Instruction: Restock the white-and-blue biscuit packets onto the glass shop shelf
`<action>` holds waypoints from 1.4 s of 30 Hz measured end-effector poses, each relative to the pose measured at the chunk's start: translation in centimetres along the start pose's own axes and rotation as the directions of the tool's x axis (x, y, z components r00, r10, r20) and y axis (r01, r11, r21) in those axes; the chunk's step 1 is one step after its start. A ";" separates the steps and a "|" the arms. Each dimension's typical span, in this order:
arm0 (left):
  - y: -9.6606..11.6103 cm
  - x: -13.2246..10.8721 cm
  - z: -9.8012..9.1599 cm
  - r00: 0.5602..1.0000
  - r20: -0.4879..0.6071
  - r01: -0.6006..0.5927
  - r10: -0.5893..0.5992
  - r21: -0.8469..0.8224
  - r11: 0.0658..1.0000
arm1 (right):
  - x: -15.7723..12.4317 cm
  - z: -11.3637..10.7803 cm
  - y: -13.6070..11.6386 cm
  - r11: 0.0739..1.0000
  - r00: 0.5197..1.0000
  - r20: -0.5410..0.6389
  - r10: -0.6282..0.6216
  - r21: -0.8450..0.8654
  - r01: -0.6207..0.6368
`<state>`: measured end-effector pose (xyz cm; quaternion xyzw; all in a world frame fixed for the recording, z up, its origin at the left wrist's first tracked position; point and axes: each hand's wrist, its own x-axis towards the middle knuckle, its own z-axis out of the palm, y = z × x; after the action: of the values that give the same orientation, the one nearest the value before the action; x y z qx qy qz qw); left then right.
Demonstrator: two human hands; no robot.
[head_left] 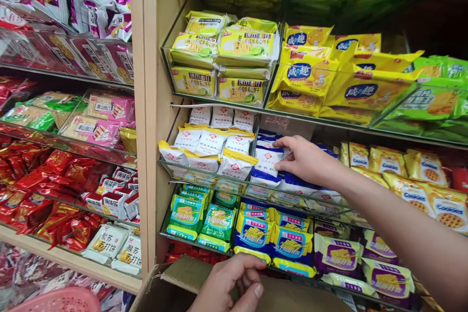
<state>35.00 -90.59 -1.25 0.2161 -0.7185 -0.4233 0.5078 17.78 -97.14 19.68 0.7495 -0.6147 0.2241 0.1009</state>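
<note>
My right hand point(305, 158) reaches into a clear shelf bin, its thumb and fingers at the right side of a white-and-blue biscuit packet point(266, 160). More packets of this kind lie under and behind the hand, partly hidden by it. Low in the view, my left hand point(234, 282) is over an opened cardboard box point(190, 273). Its fingers are loosely bent and apart, with nothing visible in them. White-and-yellow biscuit packets point(210, 142) are stacked in the bin left of my right hand.
Above are bins of lemon biscuits point(246, 44) and yellow packets point(305, 73). Green packets point(186, 214), blue-and-yellow packets point(254, 234) and purple packets point(338, 256) fill the lower row. A wooden upright point(144, 107) divides the shelves. A pink basket point(68, 300) stands at the lower left.
</note>
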 end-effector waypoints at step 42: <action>17.1 17.4 -3.1 0.880 0.436 -0.475 -0.188 0.826 -0.304 | 1.8 -0.7 1.4 0.902 0.922 0.154 -0.356 0.316 0.295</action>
<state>33.08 -95.33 22.86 0.3428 -0.8677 0.3598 0.0139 16.51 -98.72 20.98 0.8678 -0.4482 0.2113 -0.0375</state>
